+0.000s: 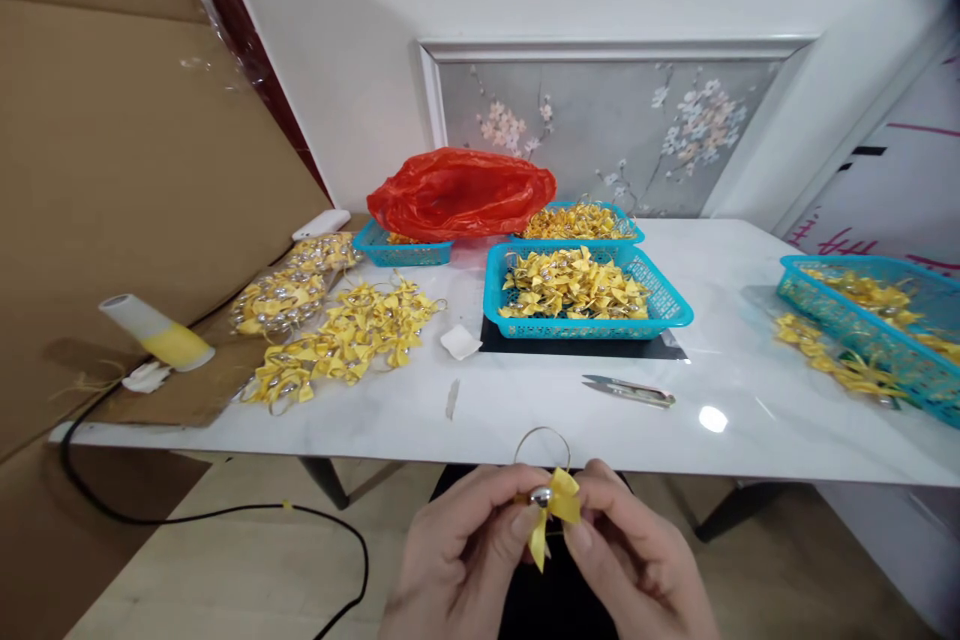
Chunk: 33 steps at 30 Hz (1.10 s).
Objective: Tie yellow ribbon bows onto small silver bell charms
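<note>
Head view: our left hand (469, 550) and right hand (641, 548) both pinch one yellow bow (565, 497) (silver bead (541, 497) showing), just before the table's (525, 410) near edge; we note snips (631, 392) lying on it, blue basket (585, 328) beyond.

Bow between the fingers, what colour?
Yellow bow, with a shiny silver bead on it; clearest in the head view.

So the bare left hand (472, 542) and bare right hand (636, 542) are pinching a small yellow ribbon bow (564, 497) with a silver bead (541, 497) and thin loop (541, 428), just by a glossy white table (525, 417). A heap of similar bows (356, 332) is lying off to the left, a turquoise plastic mesh basket (592, 328) is holding loads more, and slim metal snips (634, 392) are resting nearby.
</note>
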{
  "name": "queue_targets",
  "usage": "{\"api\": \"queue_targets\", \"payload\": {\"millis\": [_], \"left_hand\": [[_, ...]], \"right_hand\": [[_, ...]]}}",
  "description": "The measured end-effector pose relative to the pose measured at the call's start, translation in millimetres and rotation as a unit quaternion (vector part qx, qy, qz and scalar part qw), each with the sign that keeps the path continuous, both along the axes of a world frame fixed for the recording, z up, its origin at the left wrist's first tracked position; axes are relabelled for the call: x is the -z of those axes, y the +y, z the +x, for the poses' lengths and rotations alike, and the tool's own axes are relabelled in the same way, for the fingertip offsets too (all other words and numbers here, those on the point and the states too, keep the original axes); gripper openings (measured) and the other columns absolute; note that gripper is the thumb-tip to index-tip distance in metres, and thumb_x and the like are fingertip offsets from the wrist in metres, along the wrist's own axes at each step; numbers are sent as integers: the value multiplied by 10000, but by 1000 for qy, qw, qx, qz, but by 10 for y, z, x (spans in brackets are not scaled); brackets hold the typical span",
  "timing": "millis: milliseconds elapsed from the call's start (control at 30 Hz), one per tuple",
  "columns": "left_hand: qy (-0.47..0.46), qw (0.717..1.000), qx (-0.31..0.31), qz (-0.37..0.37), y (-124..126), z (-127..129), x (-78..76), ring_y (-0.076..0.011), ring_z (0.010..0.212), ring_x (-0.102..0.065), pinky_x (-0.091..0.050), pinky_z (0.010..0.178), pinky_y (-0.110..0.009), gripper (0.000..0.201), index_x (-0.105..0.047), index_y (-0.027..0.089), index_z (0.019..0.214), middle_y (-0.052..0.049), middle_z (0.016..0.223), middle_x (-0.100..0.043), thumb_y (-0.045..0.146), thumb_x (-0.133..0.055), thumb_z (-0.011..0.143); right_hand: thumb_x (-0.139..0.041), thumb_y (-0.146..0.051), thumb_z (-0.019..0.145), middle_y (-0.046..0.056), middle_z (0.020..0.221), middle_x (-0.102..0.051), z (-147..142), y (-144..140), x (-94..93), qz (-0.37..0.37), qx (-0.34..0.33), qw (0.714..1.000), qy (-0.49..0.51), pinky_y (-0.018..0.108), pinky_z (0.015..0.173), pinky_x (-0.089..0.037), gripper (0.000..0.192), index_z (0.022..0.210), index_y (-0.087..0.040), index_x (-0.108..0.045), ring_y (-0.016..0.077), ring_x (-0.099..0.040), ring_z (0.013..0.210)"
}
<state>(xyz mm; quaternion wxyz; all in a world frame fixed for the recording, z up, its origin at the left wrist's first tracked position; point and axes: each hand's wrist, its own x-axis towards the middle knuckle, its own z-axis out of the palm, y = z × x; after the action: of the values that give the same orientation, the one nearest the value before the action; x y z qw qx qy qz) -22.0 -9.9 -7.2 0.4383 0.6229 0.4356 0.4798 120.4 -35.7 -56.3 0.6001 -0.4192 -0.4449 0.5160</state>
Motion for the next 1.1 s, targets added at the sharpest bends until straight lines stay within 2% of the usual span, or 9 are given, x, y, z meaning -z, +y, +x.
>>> {"api": "queue_targets", "payload": {"millis": [167, 333, 533, 600, 700, 800, 933, 1000, 1100], "left_hand": [[-25, 999, 39, -29, 11, -33, 25, -123, 682, -656, -519, 633, -159, 219, -795, 316, 917, 20, 791, -747, 151, -665, 854], [-156, 974, 64, -151, 14, -10, 62, -129, 764, -621, -496, 711, -175, 100, -790, 258, 849, 3, 817, -710, 213, -784, 760], [-206, 952, 53, -220, 3, 47, 72, -94, 708, -609, -472, 675, -135, 138, -780, 199, 772, 20, 733, -703, 198, -859, 660], [-194, 954, 51, -221, 17, 35, 90, -95, 712, -622, -483, 684, -136, 129, -783, 205, 780, 22, 737, -714, 184, -848, 670], [-150, 966, 59, -200, 58, 6, 132, -111, 761, -653, -511, 723, -155, 128, -783, 227, 826, 18, 795, -733, 156, -799, 721], [-81, 986, 52, -136, 98, 15, 164, -123, 787, -677, -532, 738, -162, 179, -774, 246, 856, 19, 835, -733, 103, -729, 758], [22, 999, 33, -33, 113, 81, 174, -137, 755, -694, -550, 693, -178, 220, -737, 267, 886, 31, 814, -728, 91, -669, 773], [74, 997, 27, 22, 114, 106, 178, -148, 761, -697, -557, 697, -201, 226, -720, 268, 919, 24, 841, -732, 99, -650, 786], [113, 992, 6, 61, 136, 110, 203, -151, 763, -693, -556, 709, -221, 230, -711, 264, 933, 19, 857, -732, 99, -647, 786]], "right_hand": [[-617, -377, 941, 9, 772, -488, -48, 3, 32, 36, 26, 999, -1, 257, 620, -372, 167, 944, -245, -719, 151, -468, 687], [-588, -339, 967, 6, 763, -497, -44, 43, 53, 96, 56, 993, -45, 259, 601, -369, 159, 915, -251, -711, 148, -478, 679], [-631, -344, 931, 0, 725, -515, -38, 56, 149, 66, 51, 995, -46, 227, 592, -419, 214, 763, -212, -638, 134, -506, 651], [-629, -375, 935, 9, 764, -580, -34, 52, 197, 43, 53, 997, -36, 212, 619, -478, 188, 831, -219, -628, 140, -568, 676], [-511, -348, 1002, 39, 904, -683, 66, 74, 201, 65, 63, 989, -117, 220, 694, -543, 189, 1141, -238, -575, 161, -665, 779], [-462, -199, 1001, 51, 994, -711, 266, 139, 54, 203, 118, 915, -328, 253, 758, -548, 278, 1273, -225, -509, 174, -680, 877], [-581, -111, 922, 43, 913, -684, 389, 220, -239, 376, 147, 765, -502, 299, 719, -475, 150, 1000, -200, -674, 184, -621, 818], [-526, -90, 944, 35, 831, -679, 339, 248, -331, 406, 161, 736, -518, 302, 666, -424, 198, 909, -180, -699, 170, -600, 741], [-480, -52, 940, 39, 784, -682, 237, 266, -377, 424, 198, 737, -488, 298, 621, -410, 250, 824, -157, -676, 165, -599, 692]]}}
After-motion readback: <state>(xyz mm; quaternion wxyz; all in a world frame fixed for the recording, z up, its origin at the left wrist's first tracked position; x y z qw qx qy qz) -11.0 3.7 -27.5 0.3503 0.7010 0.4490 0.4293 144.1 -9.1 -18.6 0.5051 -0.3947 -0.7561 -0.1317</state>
